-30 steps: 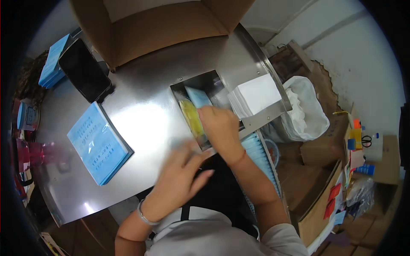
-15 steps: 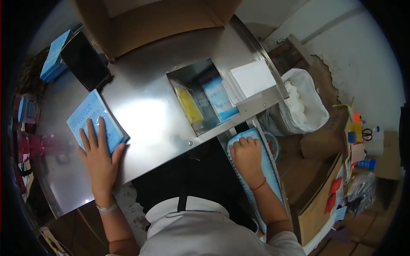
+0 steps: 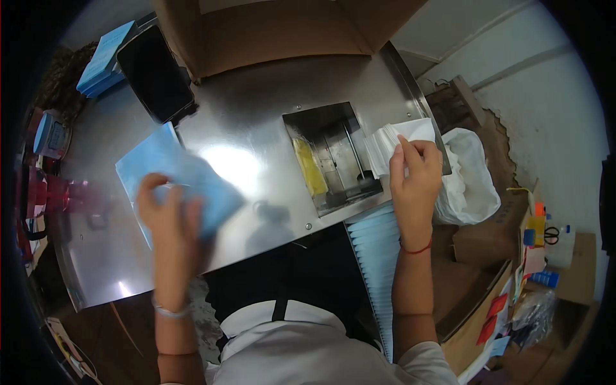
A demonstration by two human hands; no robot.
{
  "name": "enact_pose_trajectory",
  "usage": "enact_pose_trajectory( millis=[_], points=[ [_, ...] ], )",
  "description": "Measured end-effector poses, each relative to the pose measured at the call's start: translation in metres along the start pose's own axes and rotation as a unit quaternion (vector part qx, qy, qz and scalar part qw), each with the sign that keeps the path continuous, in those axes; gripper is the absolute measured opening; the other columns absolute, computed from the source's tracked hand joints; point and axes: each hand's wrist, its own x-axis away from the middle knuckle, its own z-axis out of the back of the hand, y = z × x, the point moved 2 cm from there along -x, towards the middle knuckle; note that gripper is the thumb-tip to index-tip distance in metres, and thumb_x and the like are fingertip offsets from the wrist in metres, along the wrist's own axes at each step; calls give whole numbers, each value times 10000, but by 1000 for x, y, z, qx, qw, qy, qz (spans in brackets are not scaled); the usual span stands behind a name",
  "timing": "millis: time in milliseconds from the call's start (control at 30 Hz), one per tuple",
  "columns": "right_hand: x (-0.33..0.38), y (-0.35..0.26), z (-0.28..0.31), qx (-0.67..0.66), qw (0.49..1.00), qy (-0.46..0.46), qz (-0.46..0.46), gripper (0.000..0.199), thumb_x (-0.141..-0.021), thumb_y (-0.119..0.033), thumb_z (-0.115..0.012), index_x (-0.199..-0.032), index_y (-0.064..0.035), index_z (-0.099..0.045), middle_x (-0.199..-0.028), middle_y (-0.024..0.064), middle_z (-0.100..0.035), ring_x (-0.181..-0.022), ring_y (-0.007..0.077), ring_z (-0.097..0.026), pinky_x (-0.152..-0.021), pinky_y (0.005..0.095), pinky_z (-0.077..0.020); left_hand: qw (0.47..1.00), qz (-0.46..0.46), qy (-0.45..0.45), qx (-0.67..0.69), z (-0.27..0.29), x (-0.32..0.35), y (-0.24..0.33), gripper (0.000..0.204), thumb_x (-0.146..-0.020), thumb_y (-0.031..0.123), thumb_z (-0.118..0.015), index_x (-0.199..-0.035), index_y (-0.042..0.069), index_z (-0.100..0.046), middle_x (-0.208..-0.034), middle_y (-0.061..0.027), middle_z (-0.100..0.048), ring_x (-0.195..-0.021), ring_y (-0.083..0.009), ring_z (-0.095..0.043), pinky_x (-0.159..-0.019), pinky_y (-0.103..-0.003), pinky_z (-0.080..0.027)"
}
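Note:
My left hand (image 3: 168, 208) is closed on a flat blue packet (image 3: 221, 196), smeared by motion, lifted at a tilt over the metal table. Under it lies another blue packet (image 3: 138, 167), partly covered. At the right end of the table my right hand (image 3: 418, 170) pinches at the top of a stack of white folded sheets (image 3: 385, 142); whether a sheet has come off the stack I cannot tell. Left of that stack, a rectangular opening (image 3: 333, 154) in the tabletop has a yellow packet (image 3: 309, 168) along its left side.
Below the table's front edge is a long row of light blue packets (image 3: 373, 256). A cardboard box (image 3: 282, 35) stands at the back, a black phone-like screen (image 3: 156, 74) and blue packets (image 3: 106, 58) at the back left. A white-lined bin (image 3: 471, 186) sits right of the table.
My left hand has raised a blue packet off the one beneath. My right hand has moved from the blue row up to the white sheets. The blue packet in the opening is gone from view.

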Motion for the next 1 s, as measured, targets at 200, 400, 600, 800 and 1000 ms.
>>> enact_pose_trajectory(
  millis=[200,400,600,800,1000],
  points=[
    [-16,12,15,23,995,-3,97,437,-725,95,-576,-1136,-4,-688,-1050,124,-628,-976,353,-556,-899,447,-448,973,-148,-122,129,-52,11,99,301,-811,127,-710,-1068,30,-588,-1419,-262,-430,-1377,-479,-354,-1121,-637,-277],
    [79,-93,-11,-186,909,-219,304,314,-831,-82,-625,-1138,-63,-688,-1134,124,-637,-1139,323,-577,-1070,543,-363,974,-149,-151,77,-43,9,69,462,-762,163,-757,-1172,36,-587,-1469,-241,-406,-1358,-458,-378,-1118,-573,-269],
    [45,-102,-61,-95,940,-186,270,284,-813,-148,-640,-1051,5,-664,-1145,180,-604,-1298,387,-485,-1129,575,-302,982,-123,-81,120,-46,21,77,346,-738,147,-785,-1009,76,-581,-1491,-232,-366,-1388,-487,-308,-1104,-640,-218],
    [2,-29,8,-52,996,56,35,284,-857,-52,-661,-1116,65,-651,-1089,170,-628,-1038,334,-570,-886,439,-467,985,-111,-109,78,-29,16,88,498,-748,169,-806,-1212,178,-628,-1534,-243,-322,-1413,-498,-278,-1093,-696,-201],
    [5,-12,-8,29,999,-4,36,245,-871,-27,-651,-1104,44,-677,-1003,139,-601,-939,311,-556,-819,409,-484,972,-130,-195,12,-34,-17,93,523,-708,306,-849,-1149,129,-630,-1552,-249,-296,-1429,-474,-275,-1080,-696,-253]
  ],
)
